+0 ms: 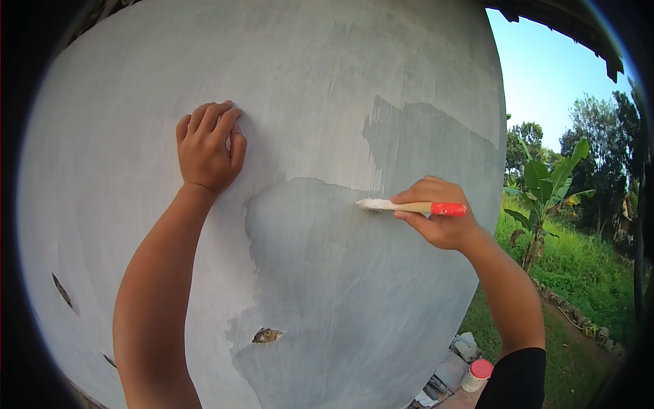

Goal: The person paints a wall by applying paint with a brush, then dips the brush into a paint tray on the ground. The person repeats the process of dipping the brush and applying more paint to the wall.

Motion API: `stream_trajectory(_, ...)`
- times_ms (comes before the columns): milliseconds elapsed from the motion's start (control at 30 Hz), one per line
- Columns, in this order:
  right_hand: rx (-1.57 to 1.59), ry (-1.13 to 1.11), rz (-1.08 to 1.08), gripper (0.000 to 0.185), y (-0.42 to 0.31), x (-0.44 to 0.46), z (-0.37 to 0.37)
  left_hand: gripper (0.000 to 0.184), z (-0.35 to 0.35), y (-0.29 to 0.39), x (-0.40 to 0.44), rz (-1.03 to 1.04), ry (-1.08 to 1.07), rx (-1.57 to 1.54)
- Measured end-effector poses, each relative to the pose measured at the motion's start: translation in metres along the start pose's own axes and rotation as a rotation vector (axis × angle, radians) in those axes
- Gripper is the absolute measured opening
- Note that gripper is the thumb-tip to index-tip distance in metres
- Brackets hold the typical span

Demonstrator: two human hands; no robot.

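Observation:
A grey wall (204, 41) fills most of the view, with darker, wet-looking patches (320, 273) in its middle and right. My left hand (210, 146) braces against the paler part of the wall, its fingers bent and slightly apart, and no object shows in it. My right hand (436, 217) grips a paintbrush (412, 206) by its wooden handle, which has a red end. The whitish bristles point left and touch the wall, just inside the upper part of the dark patch.
A ragged hole (266, 335) breaks the lower wall; a dark slit (61, 290) marks its left side. At lower right, a container with a pink-red lid (481, 369) stands by rubble (466, 347). Beyond the wall's right edge are grass and a banana plant (541, 191).

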State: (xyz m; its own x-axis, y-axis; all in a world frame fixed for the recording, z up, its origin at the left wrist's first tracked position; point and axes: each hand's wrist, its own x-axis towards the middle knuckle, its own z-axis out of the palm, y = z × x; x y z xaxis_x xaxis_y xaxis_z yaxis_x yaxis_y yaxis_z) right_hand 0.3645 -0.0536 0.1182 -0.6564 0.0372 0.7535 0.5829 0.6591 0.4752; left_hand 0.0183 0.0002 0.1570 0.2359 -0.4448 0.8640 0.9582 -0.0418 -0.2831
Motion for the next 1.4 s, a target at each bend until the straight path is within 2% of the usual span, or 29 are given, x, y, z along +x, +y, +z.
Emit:
stream_trajectory(67, 0.264, 0.055, 0.295, 0.017, 0.013, 0.031, -0.019, 0.017, 0.001, 0.0, 0.0, -0.002, 0.003, -0.017)
stream_trajectory(200, 0.052, 0.264, 0.337, 0.018, 0.063, 0.087, -0.035, 0.017, -0.001, -0.001, -0.002, 0.006, 0.014, 0.016)
stream_trajectory(233, 0.05, 0.266, 0.338, 0.018, 0.063, 0.088, -0.034, 0.017, 0.001, -0.001, -0.001, 0.008, 0.015, 0.017)
stream_trajectory(300, 0.095, 0.457, 0.307, 0.017, 0.06, 0.09, -0.028, 0.016, 0.0, -0.001, 0.0, 0.008, 0.015, 0.019)
stream_trajectory(333, 0.094, 0.452, 0.314, 0.017, 0.056, 0.084, -0.02, 0.016, 0.0, -0.001, 0.0, 0.008, 0.014, 0.023)
stream_trajectory(400, -0.274, 0.199, -0.014, 0.014, 0.044, 0.062, -0.003, 0.015, 0.001, -0.001, 0.0, 0.01, 0.015, 0.019)
stream_trajectory(433, -0.271, 0.195, -0.013, 0.014, 0.034, 0.056, -0.004, 0.015, 0.002, -0.001, -0.001, 0.01, 0.019, 0.019)
stream_trajectory(500, 0.124, -0.004, 0.315, 0.016, 0.015, 0.05, -0.015, 0.014, 0.0, -0.001, 0.001, 0.003, 0.014, 0.008)
stream_trajectory(533, 0.128, -0.006, 0.322, 0.016, 0.02, 0.051, -0.015, 0.014, 0.001, 0.0, 0.001, 0.002, 0.011, -0.005)
stream_trajectory(600, 0.116, 0.327, 0.302, 0.013, 0.037, 0.06, -0.016, 0.014, 0.002, -0.001, -0.001, 0.007, 0.006, 0.001)
stream_trajectory(633, 0.143, 0.421, 0.259, 0.013, 0.047, 0.063, -0.014, 0.013, 0.002, -0.002, 0.0, 0.008, 0.011, 0.014)
stream_trajectory(667, 0.146, 0.424, 0.258, 0.013, 0.053, 0.063, -0.013, 0.013, 0.002, -0.002, 0.0, 0.011, 0.011, 0.017)
stream_trajectory(767, -0.23, 0.233, -0.052, 0.014, 0.062, 0.065, -0.015, 0.014, 0.001, -0.003, 0.0, 0.01, 0.015, 0.02)
stream_trajectory(800, -0.228, 0.238, -0.058, 0.014, 0.064, 0.068, -0.017, 0.014, 0.001, -0.003, 0.001, 0.006, 0.014, 0.014)
stream_trajectory(867, 0.15, 0.309, 0.206, 0.015, 0.057, 0.071, -0.028, 0.014, 0.001, -0.002, 0.0, 0.008, 0.003, -0.003)
stream_trajectory(900, 0.13, 0.377, 0.237, 0.015, 0.055, 0.076, -0.029, 0.013, 0.001, -0.002, 0.001, 0.006, 0.0, -0.001)
stream_trajectory(933, 0.13, 0.375, 0.242, 0.015, 0.055, 0.078, -0.026, 0.013, 0.0, -0.002, 0.001, 0.005, -0.004, 0.001)
stream_trajectory(1033, -0.04, 0.172, 0.194, 0.015, 0.051, 0.081, -0.017, 0.012, 0.002, -0.002, 0.0, 0.004, 0.005, -0.001)
stream_trajectory(1167, 0.062, 0.175, 0.211, 0.014, 0.037, 0.078, -0.025, 0.012, 0.002, -0.003, 0.0, 0.001, 0.011, -0.005)
stream_trajectory(1233, -0.114, 0.396, 0.026, 0.014, 0.054, 0.076, -0.014, 0.011, 0.001, -0.002, 0.001, 0.001, 0.013, -0.013)
stream_trajectory(1267, -0.112, 0.392, 0.029, 0.014, 0.055, 0.071, -0.011, 0.011, 0.002, -0.001, 0.001, 0.0, 0.009, -0.015)
stream_trajectory(1333, -0.23, 0.188, -0.018, 0.012, 0.045, 0.059, -0.005, 0.01, 0.002, -0.003, 0.001, 0.004, 0.023, -0.017)
stream_trajectory(1367, -0.069, 0.055, 0.122, 0.013, 0.03, 0.056, -0.009, 0.01, 0.0, -0.003, 0.001, 0.001, 0.023, -0.01)
stream_trajectory(1400, -0.068, 0.054, 0.117, 0.013, 0.023, 0.056, -0.015, 0.013, -0.001, -0.003, 0.001, -0.036, -0.028, -0.017)
